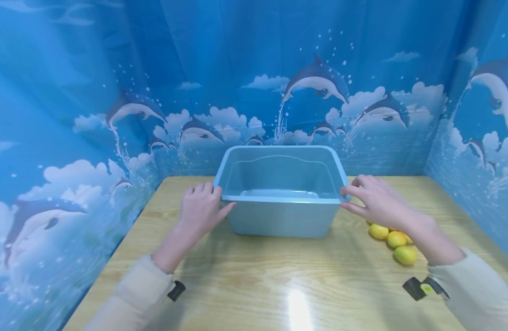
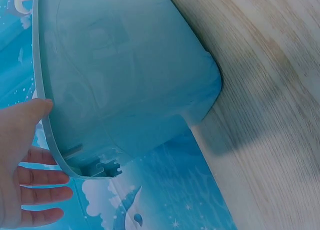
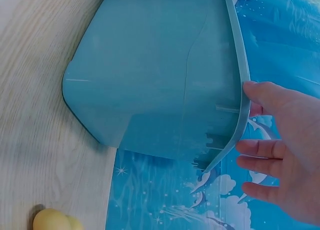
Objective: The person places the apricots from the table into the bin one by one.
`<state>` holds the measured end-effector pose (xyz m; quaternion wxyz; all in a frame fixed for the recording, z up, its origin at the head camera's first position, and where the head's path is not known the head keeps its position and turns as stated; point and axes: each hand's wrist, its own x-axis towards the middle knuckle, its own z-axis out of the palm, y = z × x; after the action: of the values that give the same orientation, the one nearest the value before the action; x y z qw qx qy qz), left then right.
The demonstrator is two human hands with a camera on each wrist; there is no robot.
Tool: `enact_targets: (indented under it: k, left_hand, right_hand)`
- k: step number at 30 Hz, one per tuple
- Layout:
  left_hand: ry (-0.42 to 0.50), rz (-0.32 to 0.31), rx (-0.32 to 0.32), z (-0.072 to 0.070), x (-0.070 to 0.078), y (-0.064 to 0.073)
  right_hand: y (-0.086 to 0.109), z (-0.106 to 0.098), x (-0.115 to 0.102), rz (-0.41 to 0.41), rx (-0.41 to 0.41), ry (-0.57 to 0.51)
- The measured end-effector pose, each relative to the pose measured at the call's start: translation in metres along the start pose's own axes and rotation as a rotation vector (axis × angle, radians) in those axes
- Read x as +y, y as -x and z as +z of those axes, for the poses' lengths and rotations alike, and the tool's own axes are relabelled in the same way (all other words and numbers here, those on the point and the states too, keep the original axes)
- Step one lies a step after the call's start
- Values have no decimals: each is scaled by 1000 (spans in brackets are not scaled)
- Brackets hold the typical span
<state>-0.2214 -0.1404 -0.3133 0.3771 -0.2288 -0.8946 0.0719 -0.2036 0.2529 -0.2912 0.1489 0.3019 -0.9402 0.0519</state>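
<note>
A light blue plastic bin [image 1: 282, 220] stands upright near the far edge of the wooden table, and no contents show inside it. My left hand [image 1: 201, 206] grips the bin's front left corner, thumb on the front and fingers at the side rim. At the front right corner my right hand [image 1: 373, 200] pinches the rim between thumb and forefinger. In the right wrist view, the other fingers of the right hand [image 3: 295, 145] spread loosely beside the rim. The left wrist view shows the left thumb [image 2: 37, 109] pressed to the rim.
Several yellow lemons [image 1: 405, 255] lie on the table [image 1: 237, 285] at the right, partly hidden under my right forearm. A blue curtain [image 1: 237, 55] printed with dolphins hangs close behind the table and along both sides.
</note>
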Motion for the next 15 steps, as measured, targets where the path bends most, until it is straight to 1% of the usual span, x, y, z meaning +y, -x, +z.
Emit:
enact_targets:
  k: [4, 8, 15]
  left_hand:
    - [7, 0, 8, -1, 5, 1]
    - [-1, 17, 24, -2, 9, 1]
    - [0, 44, 67, -6, 18, 0]
  right_hand:
    - [4, 1, 2, -13, 20, -12]
    - [9, 0, 6, -20, 30, -27]
    - [18, -4, 13, -40, 45, -30]
